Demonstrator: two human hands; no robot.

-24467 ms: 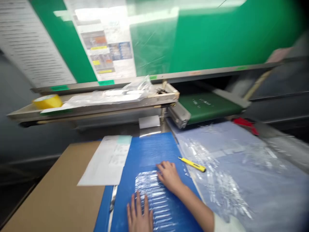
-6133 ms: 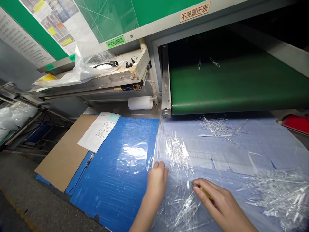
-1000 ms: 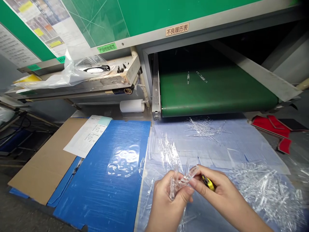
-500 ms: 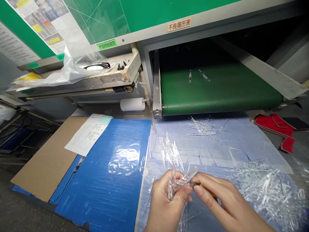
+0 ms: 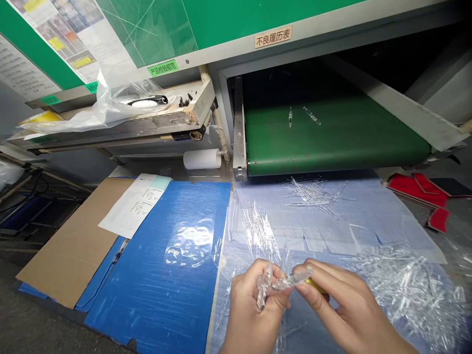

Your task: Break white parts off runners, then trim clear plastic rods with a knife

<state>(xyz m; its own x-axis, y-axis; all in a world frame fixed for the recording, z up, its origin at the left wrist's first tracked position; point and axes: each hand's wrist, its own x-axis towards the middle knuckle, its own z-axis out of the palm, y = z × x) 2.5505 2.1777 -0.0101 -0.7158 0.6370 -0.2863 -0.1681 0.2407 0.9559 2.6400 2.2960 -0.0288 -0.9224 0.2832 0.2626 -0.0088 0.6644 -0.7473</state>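
Down at the near edge of the plastic sheet, left hand and right hand clamp their grips on one clear plastic strip, yellow cutter tucked in the right, three clear heaps spread around.

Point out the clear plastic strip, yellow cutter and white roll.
clear plastic strip [image 5: 289, 281], head view, its middle section.
yellow cutter [image 5: 316, 285], head view, its handle.
white roll [image 5: 202, 159], head view, its side.

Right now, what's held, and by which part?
Clear plastic strips, pinched in the fingers of the left hand and right hand, which also grips a yellow utility knife.
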